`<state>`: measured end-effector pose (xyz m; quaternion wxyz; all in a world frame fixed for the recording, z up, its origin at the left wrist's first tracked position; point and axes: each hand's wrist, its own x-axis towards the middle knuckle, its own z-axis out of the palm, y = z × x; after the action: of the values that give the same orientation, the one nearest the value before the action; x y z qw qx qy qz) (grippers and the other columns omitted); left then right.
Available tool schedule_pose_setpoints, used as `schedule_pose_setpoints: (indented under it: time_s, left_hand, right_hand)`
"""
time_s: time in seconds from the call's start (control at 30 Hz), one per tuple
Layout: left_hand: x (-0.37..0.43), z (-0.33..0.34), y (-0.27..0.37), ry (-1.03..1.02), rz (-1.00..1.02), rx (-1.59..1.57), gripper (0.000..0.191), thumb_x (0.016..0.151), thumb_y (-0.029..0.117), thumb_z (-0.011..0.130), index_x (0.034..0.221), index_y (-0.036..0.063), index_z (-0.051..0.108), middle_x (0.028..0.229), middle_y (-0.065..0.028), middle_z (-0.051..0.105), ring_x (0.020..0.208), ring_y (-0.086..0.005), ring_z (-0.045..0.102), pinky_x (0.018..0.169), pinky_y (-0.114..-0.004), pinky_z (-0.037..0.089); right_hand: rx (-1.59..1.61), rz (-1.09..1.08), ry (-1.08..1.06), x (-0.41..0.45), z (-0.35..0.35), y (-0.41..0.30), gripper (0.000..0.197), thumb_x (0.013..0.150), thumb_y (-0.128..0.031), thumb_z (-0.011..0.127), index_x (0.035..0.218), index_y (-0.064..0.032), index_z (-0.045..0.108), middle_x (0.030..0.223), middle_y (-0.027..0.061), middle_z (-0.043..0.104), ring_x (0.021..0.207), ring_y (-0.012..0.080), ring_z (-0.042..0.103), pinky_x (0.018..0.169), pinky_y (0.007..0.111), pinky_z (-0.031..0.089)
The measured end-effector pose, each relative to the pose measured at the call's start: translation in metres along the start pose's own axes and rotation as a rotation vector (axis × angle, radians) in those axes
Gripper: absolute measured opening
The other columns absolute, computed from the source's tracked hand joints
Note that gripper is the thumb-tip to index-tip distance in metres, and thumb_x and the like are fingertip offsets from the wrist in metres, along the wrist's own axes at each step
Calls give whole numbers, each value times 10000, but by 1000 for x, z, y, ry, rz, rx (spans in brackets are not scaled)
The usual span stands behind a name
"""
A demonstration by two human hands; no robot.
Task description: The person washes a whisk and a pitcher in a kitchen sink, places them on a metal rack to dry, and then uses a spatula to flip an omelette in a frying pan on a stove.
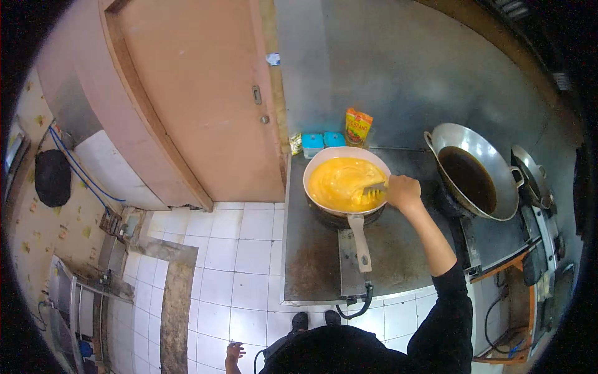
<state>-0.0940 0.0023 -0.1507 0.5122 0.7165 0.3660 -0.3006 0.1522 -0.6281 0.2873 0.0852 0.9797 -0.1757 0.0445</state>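
Observation:
My right hand [403, 192] is closed around a spatula or slotted turner [375, 188], whose working end dips into a thick yellow mixture [343, 180]. The mixture shows swirl marks and fills much of a light pink frying pan [309, 202]. That pan sits on a gas burner, its beige handle [360, 243] pointing towards my body. My left hand [235, 350] hangs low beside my body over the tiled floor, fingers apart and holding nothing.
A large metal wok [507, 198] with dark liquid stands right of the pan, another pan [530, 175] beyond it. Behind the pan are blue-lidded containers [313, 141] and a yellow-orange pouch [358, 125]. A hose [362, 311] loops at the counter's front edge. A closed door [201, 93] stands at the left.

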Motion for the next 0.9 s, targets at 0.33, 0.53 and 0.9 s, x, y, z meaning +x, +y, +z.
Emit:
schedule_pose_setpoints:
  time_s: [0.33,0.53,0.9]
  left_hand:
    - [-58,10,-65,-2,-156,-60,298,835,268,417,1040,83,529,963,-175,558,714,-319,605,619,-439,456]
    - [-67,21,-80,-19,-168,-85,307,843,281,411,1047,84,527,977,-170,553,716,-321,604,620,-450,453]
    - [-52,6,-59,-11,-68,-88,337,825,306,441,1075,95,524,920,-151,558,687,-309,599,659,-437,435]
  right_hand:
    - [98,6,-114,50,-13,-13,289,751,-248,527,958,-55,585,935,181,608,904,303,590,759,393,474]
    - [131,14,-30,70,-2,-19,278,738,-247,539,899,-34,614,924,186,611,879,312,596,757,403,470]
    - [238,-108,87,27,-72,6,276,746,-247,529,932,-54,597,899,155,620,868,300,594,730,409,473]
